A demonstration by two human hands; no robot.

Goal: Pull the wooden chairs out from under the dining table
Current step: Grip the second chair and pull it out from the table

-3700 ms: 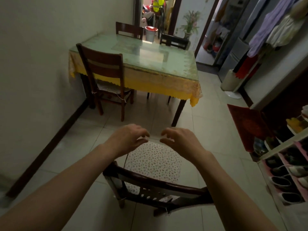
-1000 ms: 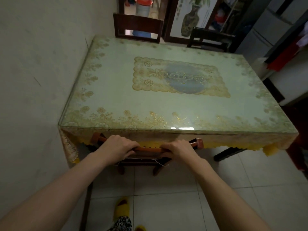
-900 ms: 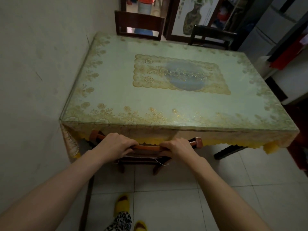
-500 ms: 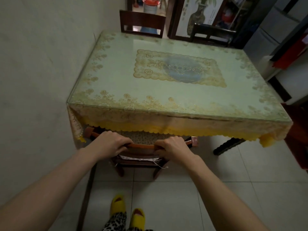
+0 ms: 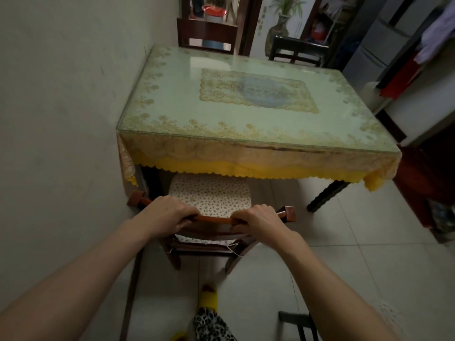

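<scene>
Pale floor tiles [image 5: 369,254] run beneath a dining table [image 5: 246,153] pushed against the wall [image 5: 61,107] on the left, its glass top laid over a green and gold lace-print tablecloth [image 5: 258,166] with a yellow scalloped fringe. No writing or label can be read anywhere; the poster with a vase [image 5: 280,28] by the far doorway shows only blurred marks.

Both hands clamp the top rail of the near wooden chair [image 5: 214,220]: the left hand [image 5: 167,212] curls over it toward the wall side, the right hand [image 5: 258,217] toward the open side, with bare rail between them. The spotted seat cushion [image 5: 209,195] now shows mostly clear of the fringe, only its front edge under the table, whereas half a second ago just a thin strip of it was visible and the chair back sat close to the cloth. The view has also drawn back from the table.

Two more wooden chairs stay tucked at the far side, one [image 5: 206,33] by the wall, a darker one [image 5: 298,50] to its right. A yellow slipper [image 5: 208,297] and leopard-print trouser leg [image 5: 211,326] show below, and part of another chair [image 5: 295,323] sits at the bottom edge.
</scene>
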